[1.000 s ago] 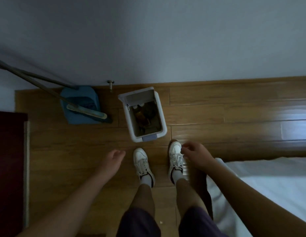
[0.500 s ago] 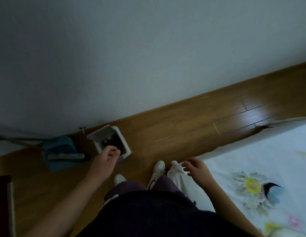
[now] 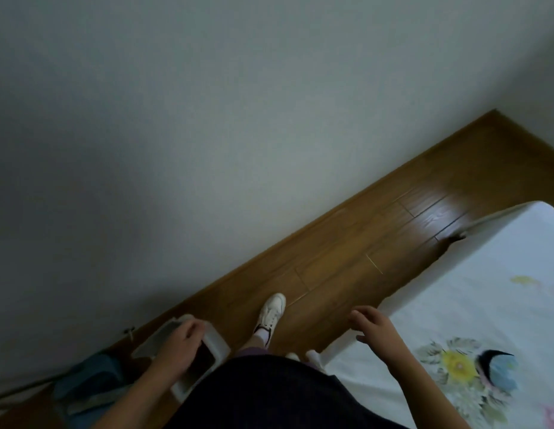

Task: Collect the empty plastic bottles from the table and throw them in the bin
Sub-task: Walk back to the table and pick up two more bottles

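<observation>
The white bin (image 3: 216, 343) stands on the wooden floor at the lower left, close to the wall, with its lid tipped up and a dark inside. My left hand (image 3: 179, 343) hangs in front of the bin's opening, fingers loosely curled, holding nothing. Over the edge of the bed, my right hand (image 3: 374, 328) is spread with its fingers apart and nothing in it. No plastic bottle and no table are in view.
A blue dustpan with a long-handled brush (image 3: 86, 385) lies left of the bin. A bed with a white flowered sheet (image 3: 473, 320) fills the lower right. A strip of wooden floor (image 3: 362, 252) runs between wall and bed. My white shoe (image 3: 271, 311) steps along it.
The view has swung right, away from the bin and along the floor beside the bed. The bin has slid to the lower left. My feet have turned and stepped; both hands hold nothing throughout.
</observation>
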